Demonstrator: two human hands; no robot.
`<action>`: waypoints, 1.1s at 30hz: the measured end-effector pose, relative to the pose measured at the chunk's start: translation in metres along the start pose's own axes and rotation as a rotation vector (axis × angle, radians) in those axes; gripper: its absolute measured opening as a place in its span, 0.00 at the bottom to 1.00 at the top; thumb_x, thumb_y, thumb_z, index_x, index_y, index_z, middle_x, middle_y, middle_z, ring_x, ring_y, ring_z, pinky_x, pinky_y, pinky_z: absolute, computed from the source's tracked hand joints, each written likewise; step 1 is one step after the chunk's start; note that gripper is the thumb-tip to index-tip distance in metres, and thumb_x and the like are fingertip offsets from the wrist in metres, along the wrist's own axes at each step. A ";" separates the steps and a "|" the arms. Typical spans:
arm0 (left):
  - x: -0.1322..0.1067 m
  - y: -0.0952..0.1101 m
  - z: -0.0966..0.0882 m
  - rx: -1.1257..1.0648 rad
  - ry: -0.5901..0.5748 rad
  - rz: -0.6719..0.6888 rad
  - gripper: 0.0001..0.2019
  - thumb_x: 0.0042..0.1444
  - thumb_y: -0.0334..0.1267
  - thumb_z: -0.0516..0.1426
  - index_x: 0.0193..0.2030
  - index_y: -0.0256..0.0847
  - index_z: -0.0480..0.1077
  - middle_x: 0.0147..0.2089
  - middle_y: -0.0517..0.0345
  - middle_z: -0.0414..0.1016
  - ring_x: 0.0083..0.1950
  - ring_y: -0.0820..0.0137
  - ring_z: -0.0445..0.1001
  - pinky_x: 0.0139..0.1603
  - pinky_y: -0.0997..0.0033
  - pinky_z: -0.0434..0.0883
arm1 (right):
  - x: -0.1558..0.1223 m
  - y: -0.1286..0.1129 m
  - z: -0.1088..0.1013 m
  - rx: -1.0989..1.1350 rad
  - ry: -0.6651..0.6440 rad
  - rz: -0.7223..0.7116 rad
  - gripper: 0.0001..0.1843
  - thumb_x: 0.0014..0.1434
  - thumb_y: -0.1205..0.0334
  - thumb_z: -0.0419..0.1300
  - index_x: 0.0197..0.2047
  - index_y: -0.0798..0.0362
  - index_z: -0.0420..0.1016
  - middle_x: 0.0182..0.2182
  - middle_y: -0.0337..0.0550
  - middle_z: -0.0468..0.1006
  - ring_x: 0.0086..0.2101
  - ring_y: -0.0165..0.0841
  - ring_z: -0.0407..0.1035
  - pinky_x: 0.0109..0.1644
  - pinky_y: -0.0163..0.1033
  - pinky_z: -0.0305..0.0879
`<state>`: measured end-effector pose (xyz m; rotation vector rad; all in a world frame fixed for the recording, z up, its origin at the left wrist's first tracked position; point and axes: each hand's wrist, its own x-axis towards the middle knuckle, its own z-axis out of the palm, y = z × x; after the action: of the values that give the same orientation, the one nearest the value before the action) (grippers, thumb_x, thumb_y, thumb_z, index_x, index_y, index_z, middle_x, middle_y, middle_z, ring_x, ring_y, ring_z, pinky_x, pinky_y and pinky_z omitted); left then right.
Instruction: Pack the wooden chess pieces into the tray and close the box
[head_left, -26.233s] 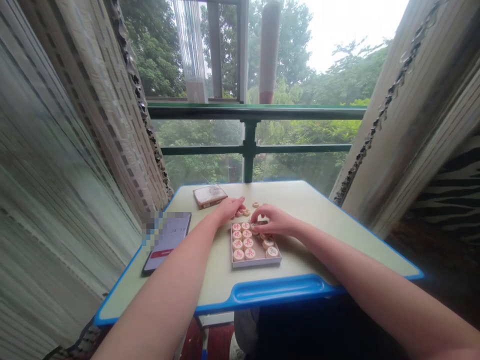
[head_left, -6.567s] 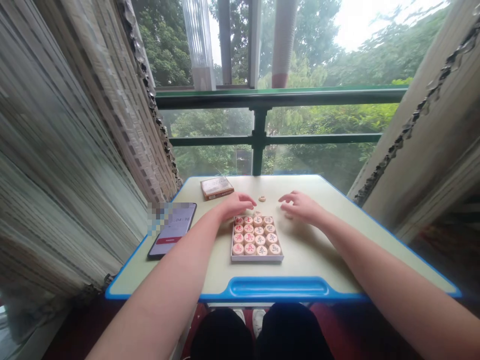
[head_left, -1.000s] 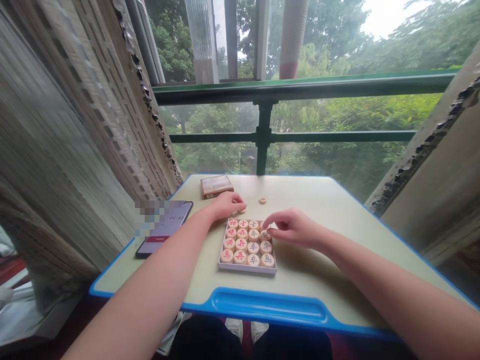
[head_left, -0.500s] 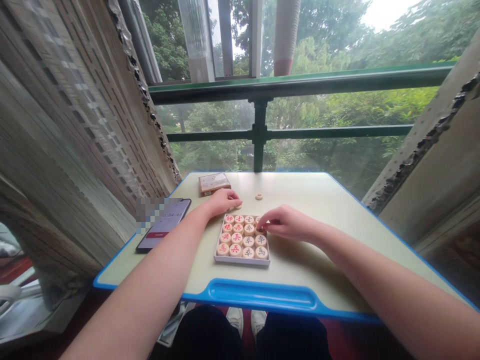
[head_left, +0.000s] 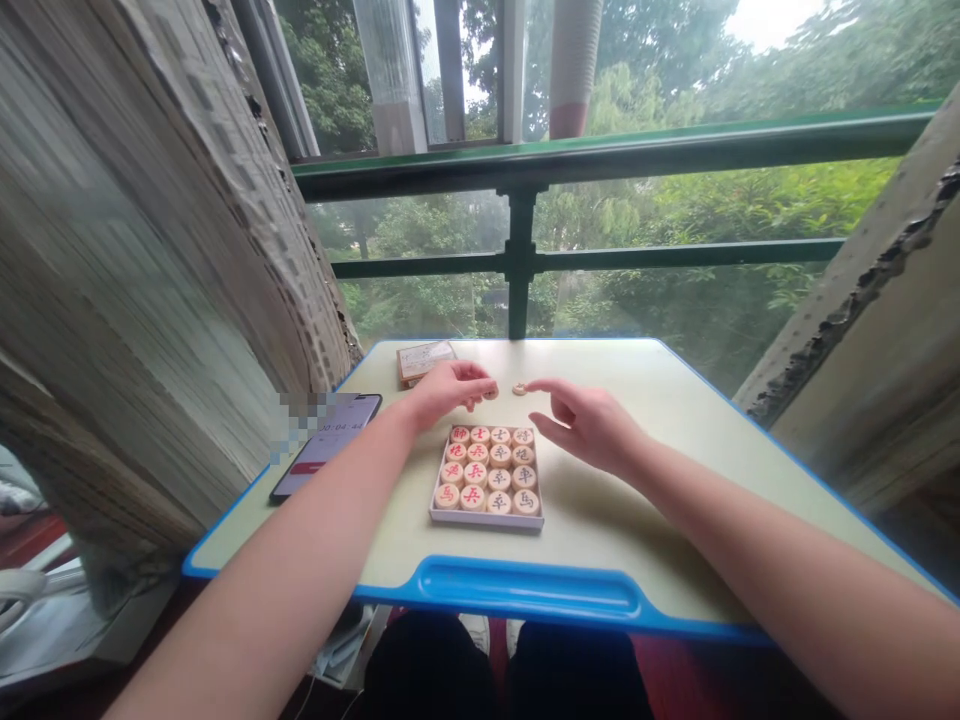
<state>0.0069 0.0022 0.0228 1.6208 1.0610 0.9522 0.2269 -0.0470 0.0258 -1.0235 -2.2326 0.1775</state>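
A shallow white box (head_left: 487,519) stands near the middle of the table, filled with rows of round wooden Chinese chess pieces (head_left: 499,479) with red characters on the left and dark ones on the right. Beyond the box, my left hand (head_left: 451,386) pinches one chess piece (head_left: 490,390) between thumb and fingertips. My right hand (head_left: 589,420) is empty, its index finger stretched out and thumb apart. That fingertip is at the edge of a loose chess piece (head_left: 518,389) lying on the table behind the box.
A brown-sided box lid (head_left: 424,362) lies at the back left, behind my left hand. A phone (head_left: 337,440) showing a timer rests by the left edge. The pale table (head_left: 645,550) has a blue rim and a blue front tray groove (head_left: 529,588). Curtains hang on both sides.
My right hand has left the chess pieces in the box and moved back to the loose piece, opening its fingers. My left hand has raised its piece and shifted slightly right.
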 end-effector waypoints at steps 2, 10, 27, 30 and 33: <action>-0.002 0.006 0.004 -0.083 -0.014 0.032 0.17 0.41 0.43 0.64 0.34 0.33 0.70 0.32 0.52 0.75 0.30 0.75 0.69 0.31 0.72 0.65 | 0.000 0.001 0.001 -0.030 0.038 -0.016 0.20 0.56 0.56 0.54 0.51 0.52 0.67 0.20 0.35 0.65 0.21 0.27 0.58 0.29 0.33 0.54; 0.000 0.002 0.004 -0.180 0.062 -0.052 0.21 0.39 0.40 0.66 0.39 0.31 0.71 0.37 0.47 0.76 0.32 0.72 0.73 0.40 0.65 0.69 | 0.018 0.037 0.024 -0.076 -0.064 0.132 0.23 0.62 0.56 0.45 0.58 0.52 0.61 0.59 0.49 0.60 0.58 0.42 0.52 0.60 0.49 0.49; 0.006 -0.011 -0.004 -0.161 0.032 -0.105 0.19 0.42 0.43 0.64 0.39 0.33 0.73 0.37 0.49 0.75 0.32 0.75 0.69 0.37 0.69 0.70 | 0.021 0.052 0.029 -0.209 -0.160 0.128 0.15 0.59 0.58 0.51 0.44 0.53 0.74 0.42 0.50 0.74 0.43 0.39 0.65 0.49 0.43 0.59; 0.007 -0.012 -0.003 -0.130 0.026 -0.092 0.19 0.42 0.44 0.64 0.39 0.34 0.72 0.37 0.51 0.74 0.29 0.77 0.66 0.32 0.71 0.69 | 0.022 0.052 0.028 -0.183 -0.135 0.160 0.13 0.58 0.56 0.53 0.39 0.52 0.75 0.38 0.49 0.75 0.39 0.38 0.67 0.45 0.41 0.61; 0.007 -0.013 -0.003 -0.086 0.028 -0.087 0.19 0.42 0.44 0.63 0.39 0.35 0.72 0.36 0.52 0.73 0.28 0.78 0.63 0.25 0.76 0.63 | 0.021 0.047 0.023 -0.149 -0.131 0.191 0.10 0.56 0.58 0.55 0.37 0.52 0.75 0.36 0.47 0.76 0.38 0.36 0.67 0.44 0.39 0.61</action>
<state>0.0041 0.0114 0.0121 1.4828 1.0861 0.9520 0.2318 0.0039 0.0012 -1.3421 -2.2906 0.1676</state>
